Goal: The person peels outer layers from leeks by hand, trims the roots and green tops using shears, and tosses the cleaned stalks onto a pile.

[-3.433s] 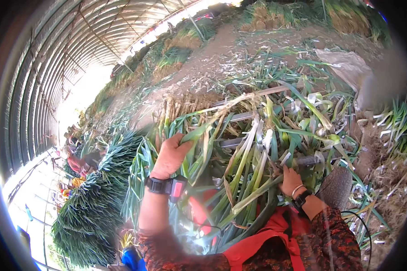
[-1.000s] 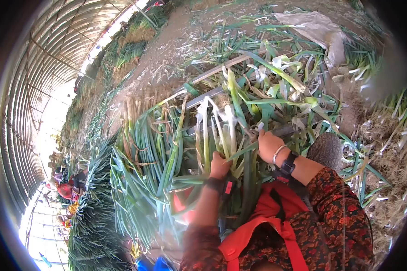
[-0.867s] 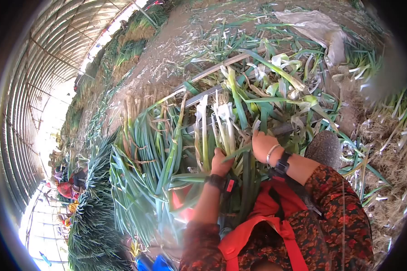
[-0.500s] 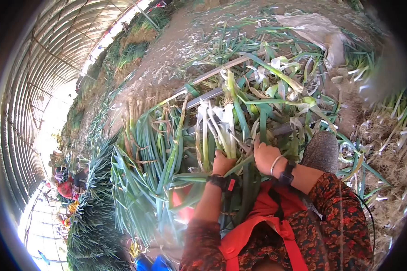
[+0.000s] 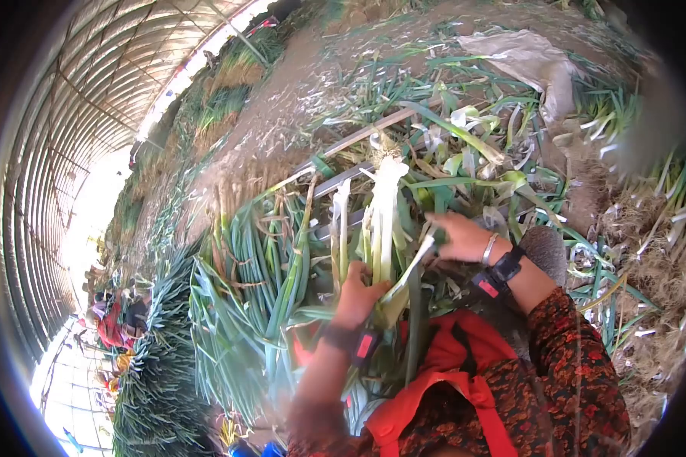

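My left hand (image 5: 358, 293) is closed around the lower part of several upright green onion stalks (image 5: 385, 221), their white root ends pointing up. To the right, my right hand (image 5: 463, 238) has its fingertips at the top of a pale strip of outer leaf (image 5: 413, 263), which slants down toward my left hand. The fingers are slightly blurred, but they appear to pinch the strip's end. A separate white stalk (image 5: 341, 217) stands just left of the held ones. Long green leaves hang down below my left hand.
A pile of green onions (image 5: 255, 266) lies to the left, beside a larger green heap (image 5: 164, 365). Metal bars (image 5: 351, 179) and peeled leaf scraps lie ahead. A pale sack (image 5: 530, 61) lies at the upper right. Other people (image 5: 114, 320) are at the far left.
My right hand has risen slightly and moved right, and a pale strip now leans away from the stalks. My left hand has shifted a little left and down. The held stalks' white ends are more exposed.
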Demonstrator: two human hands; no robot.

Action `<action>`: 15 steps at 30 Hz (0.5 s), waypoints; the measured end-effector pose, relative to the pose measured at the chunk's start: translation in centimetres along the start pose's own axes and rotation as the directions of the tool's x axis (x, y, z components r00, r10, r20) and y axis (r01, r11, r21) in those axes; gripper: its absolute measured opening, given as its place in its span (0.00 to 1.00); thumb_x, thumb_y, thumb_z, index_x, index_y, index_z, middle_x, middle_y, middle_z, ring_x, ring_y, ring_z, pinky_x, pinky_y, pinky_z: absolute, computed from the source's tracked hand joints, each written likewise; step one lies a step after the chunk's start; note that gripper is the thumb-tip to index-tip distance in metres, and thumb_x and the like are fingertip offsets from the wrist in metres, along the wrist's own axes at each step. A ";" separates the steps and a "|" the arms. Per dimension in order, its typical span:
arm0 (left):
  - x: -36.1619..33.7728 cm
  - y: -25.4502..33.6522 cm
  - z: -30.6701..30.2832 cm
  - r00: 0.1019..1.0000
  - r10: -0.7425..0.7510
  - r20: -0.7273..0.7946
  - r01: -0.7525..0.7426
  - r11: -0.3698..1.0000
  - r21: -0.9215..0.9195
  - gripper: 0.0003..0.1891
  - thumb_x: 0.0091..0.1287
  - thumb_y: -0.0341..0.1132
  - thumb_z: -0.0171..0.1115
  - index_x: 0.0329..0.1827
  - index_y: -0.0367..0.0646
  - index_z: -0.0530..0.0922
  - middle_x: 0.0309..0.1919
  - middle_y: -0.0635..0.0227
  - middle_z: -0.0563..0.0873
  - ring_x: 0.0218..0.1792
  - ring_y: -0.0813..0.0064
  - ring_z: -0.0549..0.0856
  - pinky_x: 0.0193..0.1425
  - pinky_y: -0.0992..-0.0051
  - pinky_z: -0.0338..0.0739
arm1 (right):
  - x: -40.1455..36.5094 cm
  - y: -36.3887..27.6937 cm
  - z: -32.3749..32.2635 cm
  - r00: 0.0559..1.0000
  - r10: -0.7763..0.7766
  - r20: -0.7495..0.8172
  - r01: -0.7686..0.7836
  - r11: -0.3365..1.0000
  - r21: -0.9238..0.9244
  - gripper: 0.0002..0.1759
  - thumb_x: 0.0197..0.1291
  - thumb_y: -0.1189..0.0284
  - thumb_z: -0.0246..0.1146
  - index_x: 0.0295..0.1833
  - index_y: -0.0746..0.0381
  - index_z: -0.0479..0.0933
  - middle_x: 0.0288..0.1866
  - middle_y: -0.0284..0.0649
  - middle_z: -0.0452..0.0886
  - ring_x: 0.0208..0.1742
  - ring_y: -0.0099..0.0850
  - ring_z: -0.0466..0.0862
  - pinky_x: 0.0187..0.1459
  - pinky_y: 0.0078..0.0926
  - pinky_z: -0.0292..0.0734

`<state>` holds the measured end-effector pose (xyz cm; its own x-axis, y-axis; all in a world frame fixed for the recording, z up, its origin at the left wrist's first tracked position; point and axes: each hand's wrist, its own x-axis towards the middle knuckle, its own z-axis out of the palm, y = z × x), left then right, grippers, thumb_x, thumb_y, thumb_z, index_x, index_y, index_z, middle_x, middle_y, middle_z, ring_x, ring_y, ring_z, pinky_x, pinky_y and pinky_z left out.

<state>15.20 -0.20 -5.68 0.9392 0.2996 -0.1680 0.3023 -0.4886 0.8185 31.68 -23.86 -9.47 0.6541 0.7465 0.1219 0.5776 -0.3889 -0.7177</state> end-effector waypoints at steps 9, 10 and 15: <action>-3.3 1.2 0.0 0.930 0.082 0.359 -0.007 0.979 -0.204 0.21 0.56 0.27 0.73 0.45 0.43 0.67 0.38 0.74 0.71 0.42 0.81 0.71 0.48 0.78 0.69 | 7.3 -1.7 -5.0 0.928 0.350 -0.131 -0.149 0.669 0.728 0.39 0.61 0.46 0.64 0.64 0.68 0.68 0.37 0.42 0.79 0.29 0.25 0.77 0.28 0.24 0.71; -3.7 0.6 0.1 0.910 0.084 0.407 0.021 0.969 -0.247 0.22 0.56 0.28 0.73 0.45 0.43 0.67 0.38 0.73 0.71 0.42 0.80 0.71 0.48 0.77 0.69 | 8.1 -0.9 -3.6 0.934 0.266 -0.237 -0.063 0.778 0.625 0.37 0.61 0.44 0.63 0.58 0.68 0.71 0.36 0.44 0.79 0.32 0.29 0.78 0.33 0.28 0.73; -7.4 0.7 -0.5 0.848 0.007 0.530 0.206 0.917 -0.341 0.19 0.60 0.28 0.70 0.48 0.42 0.67 0.38 0.72 0.71 0.43 0.79 0.72 0.49 0.77 0.69 | 6.5 -3.0 -1.8 0.943 0.066 -0.326 -0.001 0.980 0.198 0.26 0.71 0.50 0.52 0.48 0.65 0.75 0.35 0.50 0.80 0.37 0.41 0.82 0.41 0.35 0.76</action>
<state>8.43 -2.36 -3.65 0.8850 -0.1833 -0.4279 0.4148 -0.1070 0.9036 35.00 -18.80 -5.28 0.8143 0.5025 0.2905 0.4692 -0.2752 -0.8391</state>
